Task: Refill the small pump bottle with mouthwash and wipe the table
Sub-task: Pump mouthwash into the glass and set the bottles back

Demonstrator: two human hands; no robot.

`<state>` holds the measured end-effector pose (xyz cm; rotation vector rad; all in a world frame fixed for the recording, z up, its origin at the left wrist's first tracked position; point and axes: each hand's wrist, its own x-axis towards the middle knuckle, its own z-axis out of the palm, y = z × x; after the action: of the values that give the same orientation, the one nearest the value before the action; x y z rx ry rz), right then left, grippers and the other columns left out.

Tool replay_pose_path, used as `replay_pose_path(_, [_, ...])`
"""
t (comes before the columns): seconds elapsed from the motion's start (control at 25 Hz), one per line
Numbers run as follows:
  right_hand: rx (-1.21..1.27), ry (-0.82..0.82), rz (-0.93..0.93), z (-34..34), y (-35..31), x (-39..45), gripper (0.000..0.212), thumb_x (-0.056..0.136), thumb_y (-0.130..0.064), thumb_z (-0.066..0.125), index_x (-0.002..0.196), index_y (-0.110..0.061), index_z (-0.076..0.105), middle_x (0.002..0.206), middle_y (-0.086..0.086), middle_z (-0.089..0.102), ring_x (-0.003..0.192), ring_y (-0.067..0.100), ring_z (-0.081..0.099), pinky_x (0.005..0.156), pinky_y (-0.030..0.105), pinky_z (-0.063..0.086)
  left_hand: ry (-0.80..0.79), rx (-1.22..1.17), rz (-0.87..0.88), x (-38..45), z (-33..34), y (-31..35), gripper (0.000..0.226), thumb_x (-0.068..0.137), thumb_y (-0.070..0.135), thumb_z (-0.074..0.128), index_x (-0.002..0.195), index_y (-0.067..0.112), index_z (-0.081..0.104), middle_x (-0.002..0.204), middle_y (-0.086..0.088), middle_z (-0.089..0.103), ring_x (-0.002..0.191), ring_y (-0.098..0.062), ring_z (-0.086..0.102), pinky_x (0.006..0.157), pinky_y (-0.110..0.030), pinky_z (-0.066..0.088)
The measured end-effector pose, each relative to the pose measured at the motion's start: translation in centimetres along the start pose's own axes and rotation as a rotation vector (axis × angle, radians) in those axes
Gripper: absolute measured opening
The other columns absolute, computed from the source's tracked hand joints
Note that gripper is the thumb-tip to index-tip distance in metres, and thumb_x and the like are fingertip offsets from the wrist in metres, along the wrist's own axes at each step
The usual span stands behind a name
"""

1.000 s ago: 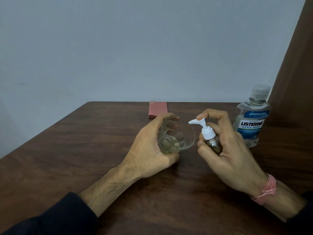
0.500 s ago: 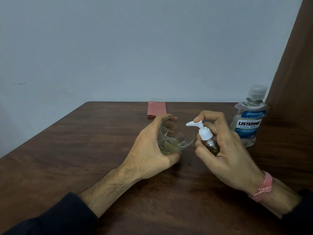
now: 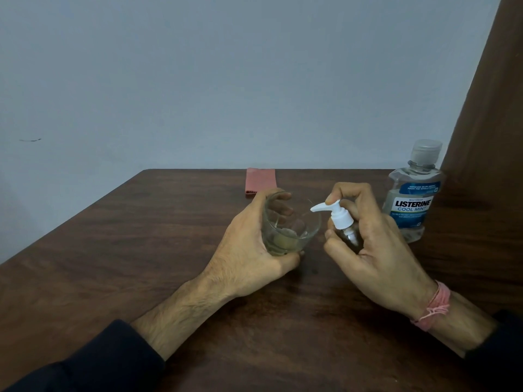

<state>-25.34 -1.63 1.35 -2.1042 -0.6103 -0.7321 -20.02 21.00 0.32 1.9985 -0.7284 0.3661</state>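
Two hands are engaged over the wooden surface (image 3: 141, 250). My left hand (image 3: 249, 250) has its fingers wrapped around a tilted glass (image 3: 291, 224). My right hand (image 3: 376, 250) grips the small pump bottle (image 3: 343, 222), index fingertip on the white pump. The capped mouthwash bottle (image 3: 410, 202) stands upright behind my right hand; a folded pink cloth (image 3: 261, 182) lies at the far edge.

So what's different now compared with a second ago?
Very little. The right hand holds the small pump bottle, forefinger on the pump head, which sits slightly lower, nozzle over the glass. The left hand grips the glass as before. Listerine bottle and red cloth unmoved.
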Motion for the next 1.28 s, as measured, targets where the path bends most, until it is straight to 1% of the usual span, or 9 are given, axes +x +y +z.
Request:
replay_pose_path(0.16, [0.029,0.008,-0.014,0.1,0.1,0.0,0.054,0.093,0.001,0.066,0.130,-0.031,0.043,0.075,0.000,0.057,0.052,0.014,0.052,0.053,0.018,0.039,0.000,0.021,0.002,-0.1,0.3,0.1,0.086,0.075,0.030,0.100,0.147,0.039,0.055,0.132,0.015,0.074,0.124,-0.006,0.075,0.104,-0.037,0.064])
replay_pose_path(0.28, [0.080,0.022,-0.019,0.3,-0.1,-0.1,0.063,0.093,-0.001,0.067,0.138,-0.036,0.039,0.083,-0.006,0.061,0.058,0.018,0.059,0.054,0.028,0.049,0.002,0.032,0.007,-0.1,0.4,0.1,0.087,0.076,0.032,0.101,0.149,0.040,0.054,0.133,0.016,0.073,0.125,-0.006,0.074,0.105,-0.037,0.064])
replay_pose_path(0.4, [0.190,0.017,-0.049,0.3,0.1,-0.3,0.074,0.089,0.003,0.060,0.147,-0.033,0.033,0.094,-0.013,0.062,0.073,0.019,0.064,0.071,0.025,0.053,-0.001,0.031,0.010,-0.1,0.4,0.0,0.088,0.075,0.036,0.103,0.148,0.041,0.055,0.134,0.018,0.072,0.126,-0.003,0.073,0.104,-0.033,0.065])
replay_pose_path(0.52, [0.234,0.023,-0.031,-0.1,0.7,-0.2,0.074,0.092,0.003,0.056,0.147,-0.037,0.029,0.098,-0.004,0.057,0.086,0.025,0.059,0.084,0.034,0.052,0.011,0.034,0.004,-0.1,0.6,0.1,0.086,0.074,0.038,0.103,0.146,0.044,0.055,0.133,0.021,0.072,0.127,-0.002,0.072,0.103,-0.031,0.064])
replay_pose_path(0.72, [0.208,0.047,0.021,-0.8,1.7,0.0,0.063,0.102,-0.014,0.064,0.150,-0.039,0.031,0.117,-0.003,0.062,0.109,0.022,0.065,0.100,0.032,0.051,0.038,0.058,-0.031,-0.1,0.5,0.0,0.093,0.073,0.049,0.105,0.148,0.047,0.051,0.133,0.026,0.072,0.126,0.007,0.069,0.102,-0.022,0.061])
replay_pose_path(0.84, [0.209,0.058,0.091,-1.2,2.1,0.3,0.070,0.101,-0.012,0.071,0.153,-0.043,0.034,0.137,-0.011,0.057,0.124,0.019,0.067,0.107,0.035,0.055,0.049,0.044,-0.061,-0.1,0.3,0.0,0.101,0.070,0.057,0.105,0.151,0.051,0.044,0.134,0.026,0.073,0.124,0.005,0.071,0.105,-0.028,0.061])
replay_pose_path(1.04, [0.268,0.021,0.122,-1.8,2.3,0.6,0.079,0.097,0.005,0.074,0.148,-0.044,0.038,0.147,-0.004,0.051,0.129,0.015,0.068,0.106,0.027,0.057,0.044,0.026,-0.086,0.0,0.0,-0.4,0.111,0.062,0.068,0.105,0.151,0.057,0.040,0.139,0.034,0.069,0.121,0.008,0.072,0.104,-0.034,0.065])
replay_pose_path(1.16, [0.203,0.033,0.147,-2.6,1.9,0.8,0.079,0.091,-0.003,0.084,0.145,-0.044,0.044,0.145,-0.011,0.053,0.128,0.007,0.066,0.101,0.014,0.055,0.053,0.017,-0.097,0.0,-0.2,-0.4,0.112,0.057,0.075,0.104,0.148,0.059,0.041,0.140,0.033,0.069,0.124,0.010,0.070,0.105,-0.034,0.065])
replay_pose_path(1.28, [0.056,0.075,0.149,-3.2,0.9,0.8,0.081,0.084,-0.015,0.092,0.139,-0.053,0.046,0.138,-0.022,0.053,0.122,-0.005,0.063,0.088,-0.002,0.048,0.061,0.007,-0.099,0.0,-0.3,-0.4,0.113,0.055,0.077,0.104,0.147,0.058,0.041,0.140,0.031,0.070,0.126,0.009,0.069,0.106,-0.036,0.065])
